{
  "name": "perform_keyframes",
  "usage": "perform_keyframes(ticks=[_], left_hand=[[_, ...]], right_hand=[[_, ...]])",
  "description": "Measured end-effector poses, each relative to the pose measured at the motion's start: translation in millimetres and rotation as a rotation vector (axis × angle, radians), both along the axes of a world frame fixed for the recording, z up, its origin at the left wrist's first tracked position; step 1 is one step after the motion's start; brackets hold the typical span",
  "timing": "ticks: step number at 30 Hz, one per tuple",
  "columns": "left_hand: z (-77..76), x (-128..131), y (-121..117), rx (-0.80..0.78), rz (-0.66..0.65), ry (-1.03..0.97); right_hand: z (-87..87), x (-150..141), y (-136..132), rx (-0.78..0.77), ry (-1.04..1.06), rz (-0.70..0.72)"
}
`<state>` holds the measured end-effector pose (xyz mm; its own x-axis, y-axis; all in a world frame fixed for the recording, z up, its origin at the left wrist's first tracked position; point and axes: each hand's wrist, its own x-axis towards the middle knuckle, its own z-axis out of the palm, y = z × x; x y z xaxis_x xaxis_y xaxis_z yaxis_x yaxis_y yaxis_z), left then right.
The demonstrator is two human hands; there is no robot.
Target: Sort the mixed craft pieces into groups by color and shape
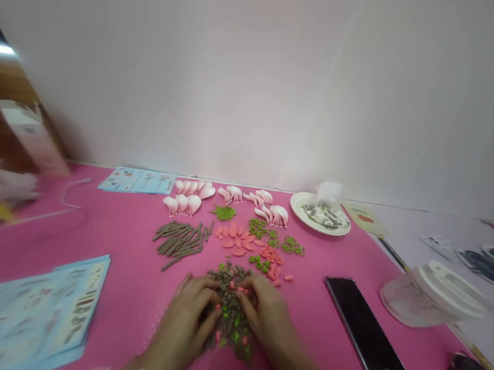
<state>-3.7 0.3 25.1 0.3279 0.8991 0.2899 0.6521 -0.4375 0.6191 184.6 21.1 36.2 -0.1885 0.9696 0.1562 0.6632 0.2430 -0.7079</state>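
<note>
Now the left hand [183, 329] and right hand [265, 319] are pressed into a heap of brown, green and pink craft pieces [229, 311], fingers curled, any grip unclear. Brown sticks [179, 240] are laid just beyond the heap, with a black smartphone [368, 337] set to its right and printed sheets [22, 312] to its left.

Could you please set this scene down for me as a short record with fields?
Surface: pink mat
Left hand: fingers on the heap of brown, green and pink craft pieces
Right hand: fingertips on the same heap
Laid out beyond: brown sticks, pale pink petals, salmon-pink petals
Right side: black smartphone, clear plastic container
Left side: printed sheets
Far edge: white plate
</note>
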Motion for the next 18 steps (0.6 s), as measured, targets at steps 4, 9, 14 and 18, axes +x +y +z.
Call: perform_keyframes(ticks=[4,9,14,18], left_hand=[[1.7,-1,-2,-0.025,0.091,-0.136],[7.3,-3,-4,-0.049,0.068,-0.097],[23.2,-4,-9,-0.011,-0.179,0.079],[31.1,-3,-11,-0.037,-0.239,0.199]], right_hand=[[6.2,0,3,-0.254,0.519,-0.109],[15.6,14,1,-0.473,0.753,-0.051],[30.2,29,-12,-0.441,0.078,0.131],[36.0,29,-20,-0.41,-0.211,0.092]])
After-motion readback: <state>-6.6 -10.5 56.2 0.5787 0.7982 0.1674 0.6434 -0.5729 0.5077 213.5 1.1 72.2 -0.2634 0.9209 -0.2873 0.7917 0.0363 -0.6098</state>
